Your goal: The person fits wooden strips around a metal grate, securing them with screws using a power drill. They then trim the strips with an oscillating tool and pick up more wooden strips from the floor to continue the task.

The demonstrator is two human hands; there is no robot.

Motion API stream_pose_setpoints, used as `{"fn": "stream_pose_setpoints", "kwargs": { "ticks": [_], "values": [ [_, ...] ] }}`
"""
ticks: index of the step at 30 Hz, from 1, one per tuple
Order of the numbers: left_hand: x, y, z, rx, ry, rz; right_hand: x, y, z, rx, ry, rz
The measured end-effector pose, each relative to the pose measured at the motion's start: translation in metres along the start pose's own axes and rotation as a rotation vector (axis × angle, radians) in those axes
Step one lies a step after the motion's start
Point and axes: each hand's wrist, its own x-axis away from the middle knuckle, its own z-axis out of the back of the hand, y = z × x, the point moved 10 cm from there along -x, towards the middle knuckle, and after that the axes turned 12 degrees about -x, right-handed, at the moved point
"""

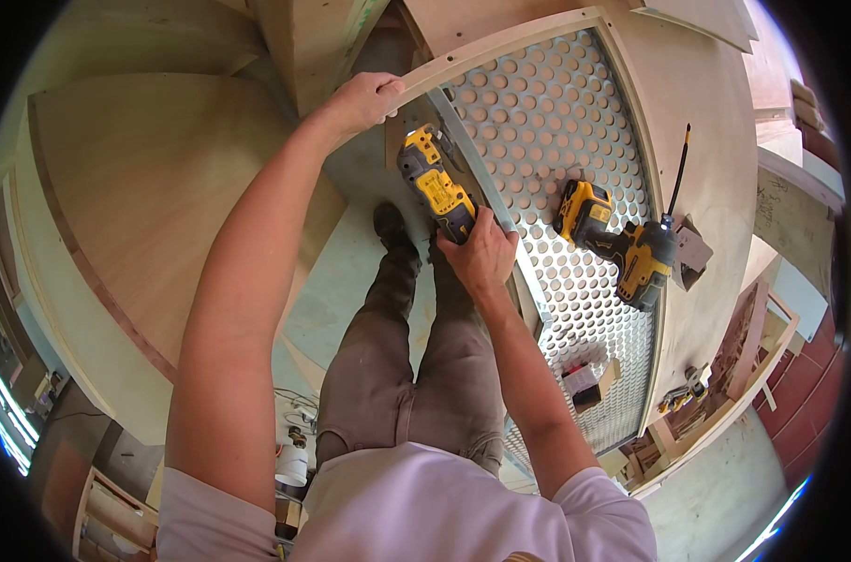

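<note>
My left hand (364, 101) is closed around the wooden edge strip (444, 66) at the top corner of a panel frame. A yellow-and-black cordless oscillating multi-tool (438, 192) is in my right hand (483, 253), gripped near its lower end. Its head points up and away from me, close to the metal edge bar (472, 140) of a perforated metal sheet (547, 112). The working tip is too hard to make out. On the sheet's right side lies a yellow-and-black cordless drill (643, 258) with a long thin bit, its battery (583, 211) toward me.
A small dark box (586, 386) and a wood offcut rest on the perforated sheet. Beyond the drill lies a small brown block (692, 258). A large curved plywood panel (182, 169) stands to my left. A white container (292, 464) and cables are on the floor beside my legs.
</note>
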Motion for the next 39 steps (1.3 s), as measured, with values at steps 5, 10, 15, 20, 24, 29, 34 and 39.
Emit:
{"fn": "stream_pose_setpoints", "kwargs": {
  "ticks": [5, 10, 15, 20, 24, 29, 34, 39],
  "values": [
    [0.000, -0.003, 0.000, 0.009, 0.030, 0.018, 0.001, -0.001, -0.002, -0.010, 0.003, -0.005],
    [0.000, -0.004, 0.000, -0.008, 0.039, 0.040, 0.001, -0.002, -0.008, -0.007, -0.005, -0.023],
    [0.001, -0.004, 0.000, -0.008, 0.026, 0.051, 0.001, -0.004, -0.010, -0.040, 0.018, -0.023],
    [-0.001, -0.006, 0.001, -0.013, 0.030, 0.063, -0.002, -0.006, -0.010, -0.043, 0.030, 0.001],
    [-0.001, -0.007, 0.000, -0.005, 0.025, 0.052, -0.003, -0.007, -0.013, -0.045, 0.021, -0.020],
    [0.003, -0.004, 0.001, 0.041, 0.015, 0.097, -0.004, -0.010, -0.015, -0.049, 0.036, -0.029],
    [0.003, -0.002, 0.001, 0.041, 0.000, 0.085, -0.007, -0.012, -0.013, -0.052, 0.062, 0.001],
    [0.000, -0.009, -0.001, 0.037, 0.009, 0.097, -0.007, -0.013, -0.011, -0.058, 0.058, 0.017]
  ]
}}
